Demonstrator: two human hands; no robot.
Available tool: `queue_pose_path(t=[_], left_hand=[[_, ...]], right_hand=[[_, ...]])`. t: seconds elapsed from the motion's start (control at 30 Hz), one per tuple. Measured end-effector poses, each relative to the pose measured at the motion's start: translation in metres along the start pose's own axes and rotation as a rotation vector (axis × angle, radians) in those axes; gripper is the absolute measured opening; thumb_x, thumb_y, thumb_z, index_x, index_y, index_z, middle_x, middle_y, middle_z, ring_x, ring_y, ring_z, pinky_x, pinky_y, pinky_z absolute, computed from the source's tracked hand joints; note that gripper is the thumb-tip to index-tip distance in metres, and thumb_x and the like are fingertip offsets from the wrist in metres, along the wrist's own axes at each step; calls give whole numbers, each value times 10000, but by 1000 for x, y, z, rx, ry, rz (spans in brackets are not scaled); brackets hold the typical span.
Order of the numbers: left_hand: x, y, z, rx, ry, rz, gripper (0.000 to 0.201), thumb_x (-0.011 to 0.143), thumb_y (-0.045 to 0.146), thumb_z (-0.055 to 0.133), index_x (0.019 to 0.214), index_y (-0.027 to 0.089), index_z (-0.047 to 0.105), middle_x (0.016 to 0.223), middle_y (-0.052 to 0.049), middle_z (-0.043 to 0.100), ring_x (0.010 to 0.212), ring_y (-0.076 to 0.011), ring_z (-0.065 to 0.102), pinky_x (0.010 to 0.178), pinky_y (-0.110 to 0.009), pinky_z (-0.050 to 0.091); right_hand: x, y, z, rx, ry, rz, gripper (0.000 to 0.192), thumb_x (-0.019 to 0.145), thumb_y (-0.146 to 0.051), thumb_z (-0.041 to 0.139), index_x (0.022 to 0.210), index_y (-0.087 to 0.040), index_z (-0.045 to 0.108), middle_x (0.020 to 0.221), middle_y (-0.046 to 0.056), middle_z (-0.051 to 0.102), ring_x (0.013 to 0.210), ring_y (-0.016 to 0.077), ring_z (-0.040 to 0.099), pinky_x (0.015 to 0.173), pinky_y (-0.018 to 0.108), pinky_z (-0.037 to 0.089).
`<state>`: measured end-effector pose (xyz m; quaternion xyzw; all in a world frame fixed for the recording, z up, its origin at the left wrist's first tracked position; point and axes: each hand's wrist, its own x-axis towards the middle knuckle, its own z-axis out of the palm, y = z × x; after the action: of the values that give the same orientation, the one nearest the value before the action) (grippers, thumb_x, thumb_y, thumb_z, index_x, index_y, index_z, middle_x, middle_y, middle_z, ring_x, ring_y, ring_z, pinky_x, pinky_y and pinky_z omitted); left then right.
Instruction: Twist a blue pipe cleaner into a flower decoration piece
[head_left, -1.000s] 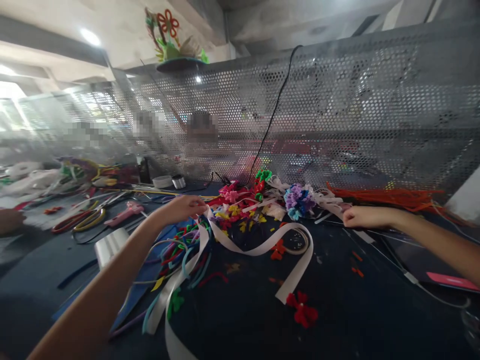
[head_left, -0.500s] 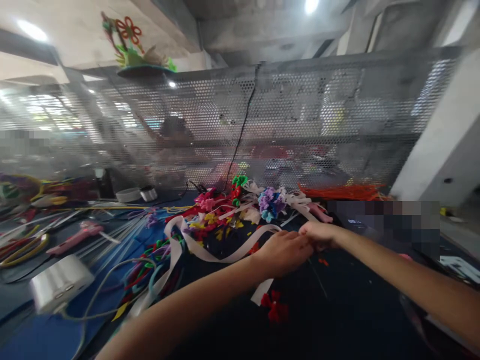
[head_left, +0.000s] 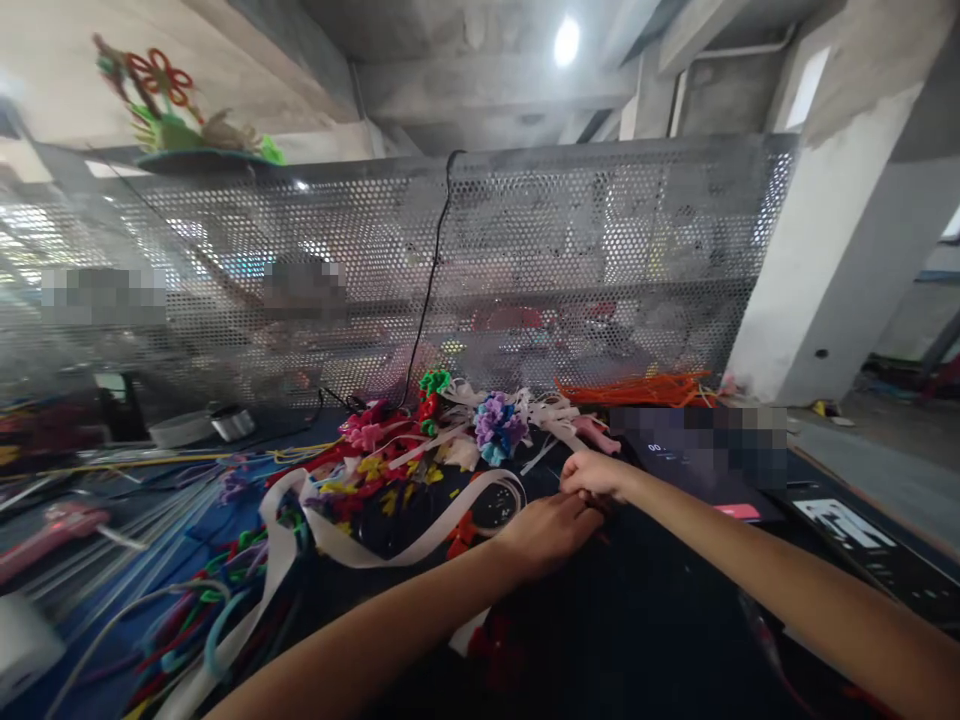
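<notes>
Near the middle of the dark table, my left hand [head_left: 551,532] and my right hand [head_left: 595,474] meet fingertip to fingertip. Both are closed in a pinch; whatever sits between the fingers is too small or hidden to name. A white ribbon [head_left: 405,555] winds across from the left and curls behind my left hand. Below my left forearm shows a short pale ribbon end [head_left: 469,632], beside a blurred red fuzzy flower [head_left: 499,645]. Just beyond the hands lies a purple and blue fuzzy flower bunch [head_left: 499,425] with white ribbons.
Pink flowers [head_left: 365,428], yellow pieces and orange stems [head_left: 637,388] lie along the back, before a perforated metal screen [head_left: 525,230]. A pink glue gun [head_left: 56,535] and a white box [head_left: 26,650] are left. A lit phone screen [head_left: 675,460] is right.
The camera view has turned right, so everything sits further left. My hands stay together, fingers pinched. The red flower now looks darker and partly shaded.
</notes>
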<state>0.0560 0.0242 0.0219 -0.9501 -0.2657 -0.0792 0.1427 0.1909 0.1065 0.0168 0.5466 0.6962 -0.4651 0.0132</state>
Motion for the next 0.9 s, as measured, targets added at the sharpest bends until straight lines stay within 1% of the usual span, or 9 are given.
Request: queue_pose_path(t=[0.13, 0.23, 0.33, 0.47, 0.6, 0.67, 0.77, 0.83, 0.9], left_hand=[[-6, 15, -5, -171, -57, -7, 200, 864, 195, 456, 1051, 140, 502, 913, -62, 595, 824, -173, 580, 686, -251, 452], [-10, 26, -6, -202, -54, 15, 205, 871, 165, 429, 1059, 156, 511, 939, -59, 595, 830, -164, 581, 694, -247, 461], [-14, 33, -5, -178, -41, 37, 210, 860, 131, 431, 1043, 162, 527, 926, -53, 600, 832, -162, 574, 722, -248, 459], [-22, 32, -3, -117, -22, 86, 189, 836, 119, 468, 997, 162, 557, 905, -51, 599, 817, -165, 561, 721, -261, 452], [-30, 31, -4, -108, -10, 97, 175, 837, 119, 469, 976, 163, 566, 923, -49, 602, 834, -160, 556, 733, -257, 445], [-32, 32, -6, -103, -24, 80, 170, 843, 126, 460, 966, 172, 568, 922, -52, 605, 844, -164, 560, 724, -258, 446], [-38, 33, -10, -115, -49, 63, 157, 846, 144, 459, 948, 182, 572, 913, -52, 613, 864, -170, 566, 717, -258, 450], [-45, 31, -15, -131, -61, 45, 151, 841, 163, 468, 946, 184, 573, 926, -52, 617, 900, -172, 563, 748, -264, 450], [-55, 26, -20, -137, -70, -12, 154, 833, 190, 483, 960, 190, 570, 967, -54, 614, 957, -182, 548, 796, -282, 444]], right_hand=[[0, -6, 0, -103, 30, -43, 288, 872, -297, 501, 1116, -145, 505, 1102, 74, 540, 924, 184, 564, 772, 381, 484], [0, -13, 2, -203, 101, -85, 287, 871, -295, 502, 1117, -147, 507, 1106, 74, 538, 920, 182, 564, 765, 375, 487], [-2, -22, 4, -317, 214, -166, 257, 867, -297, 506, 1068, -141, 537, 1065, 67, 562, 893, 174, 570, 758, 358, 482], [-12, -36, 6, -452, 415, -283, 143, 828, -188, 501, 852, -148, 636, 869, 78, 642, 854, 189, 582, 722, 274, 411], [-22, -50, 5, -552, 539, -349, 182, 819, -185, 462, 832, -169, 642, 847, 95, 653, 881, 222, 585, 680, 258, 368], [-24, -55, 6, -587, 547, -359, 175, 810, -183, 465, 807, -170, 639, 845, 101, 652, 876, 229, 587, 669, 257, 364], [-29, -55, 7, -618, 500, -345, 128, 748, -138, 513, 685, -165, 621, 775, 91, 652, 819, 224, 598, 631, 247, 367], [-40, -47, 8, -618, 449, -326, 124, 702, -103, 537, 606, -163, 589, 708, 75, 646, 758, 210, 606, 596, 237, 371], [-58, -31, 11, -600, 389, -314, 130, 677, -88, 545, 574, -166, 557, 670, 59, 640, 700, 189, 611, 564, 227, 382]])
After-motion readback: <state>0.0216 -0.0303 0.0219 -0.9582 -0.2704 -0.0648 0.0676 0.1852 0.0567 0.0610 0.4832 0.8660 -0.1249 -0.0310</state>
